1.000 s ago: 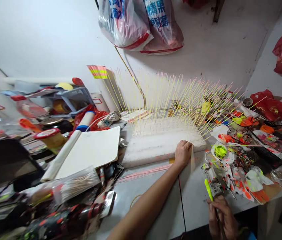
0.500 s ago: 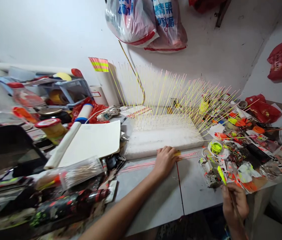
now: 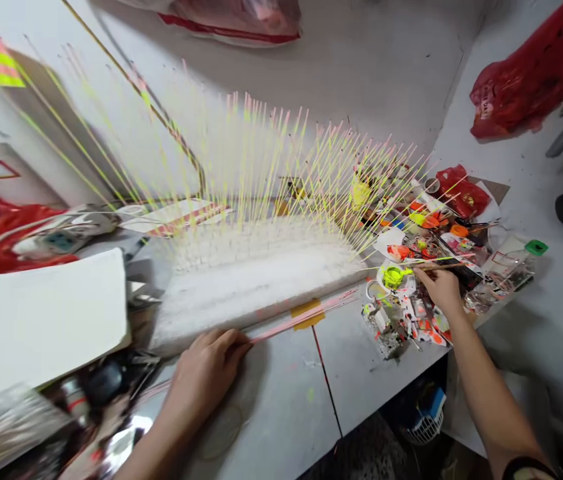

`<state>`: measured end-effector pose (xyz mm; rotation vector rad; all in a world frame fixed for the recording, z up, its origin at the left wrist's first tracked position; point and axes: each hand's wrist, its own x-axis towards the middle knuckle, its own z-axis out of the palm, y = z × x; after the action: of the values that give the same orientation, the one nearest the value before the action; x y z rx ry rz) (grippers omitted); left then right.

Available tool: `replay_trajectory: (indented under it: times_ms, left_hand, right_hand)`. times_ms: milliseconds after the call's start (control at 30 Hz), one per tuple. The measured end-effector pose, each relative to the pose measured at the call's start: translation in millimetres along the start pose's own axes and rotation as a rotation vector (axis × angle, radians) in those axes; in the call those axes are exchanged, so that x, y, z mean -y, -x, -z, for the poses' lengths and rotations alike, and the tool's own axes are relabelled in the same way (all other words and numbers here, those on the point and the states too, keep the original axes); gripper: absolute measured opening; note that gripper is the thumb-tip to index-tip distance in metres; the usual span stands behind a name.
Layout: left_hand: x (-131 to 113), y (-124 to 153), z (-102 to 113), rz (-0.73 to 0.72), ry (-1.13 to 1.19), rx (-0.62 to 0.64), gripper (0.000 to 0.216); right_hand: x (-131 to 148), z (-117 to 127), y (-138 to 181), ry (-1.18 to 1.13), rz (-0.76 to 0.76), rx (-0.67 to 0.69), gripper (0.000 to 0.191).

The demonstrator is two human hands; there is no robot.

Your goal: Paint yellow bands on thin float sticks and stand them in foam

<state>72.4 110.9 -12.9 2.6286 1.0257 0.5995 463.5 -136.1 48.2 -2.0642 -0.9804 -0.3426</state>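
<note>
Grasping a thin brown brush with a neon-yellow tip (image 3: 408,271), my right hand (image 3: 438,287) holds it at the round neon-yellow paint pot (image 3: 392,277), toward the surface's (image 3: 286,393) right end. My left hand (image 3: 208,367) touches slender pink sticks (image 3: 281,329) between the white foam block (image 3: 261,283) and the front edge; whether it clasps them, I cannot tell.

A white foam block (image 3: 256,293), matt and grainy, rests on a smooth grey tabletop (image 3: 281,407) with a faint sheen. Crinkled plastic — thin and glossy — forms the hanging red bag (image 3: 531,73); the bottle (image 3: 515,263) is clear, shiny plastic. Matt paper faces the pad (image 3: 46,320); yellow paint (image 3: 394,275) gleams.
</note>
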Motion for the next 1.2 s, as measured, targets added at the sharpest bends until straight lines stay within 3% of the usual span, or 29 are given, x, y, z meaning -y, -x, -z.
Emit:
replay_trajectory:
  times_ms: [333,500,800,1200]
  left_hand:
    - [-17,6,13,-0.103,0.104,-0.146,0.036]
    - [-32,11,8,-0.168,0.2,-0.248,0.033]
    - [-53,20,6,-0.364,0.304,-0.286,0.02]
    - [-76,30,12,-0.439,0.235,-0.415,0.022]
  right_hand:
    - [6,-34,-20,0.284,0.044,0.193,0.03]
    - [2,-27,-19,0.317,0.057,0.197,0.025]
    - [-11,-4,-22,0.359,0.023,0.125,0.031]
    - [-12,-3,7,0.135,0.322,0.267,0.032]
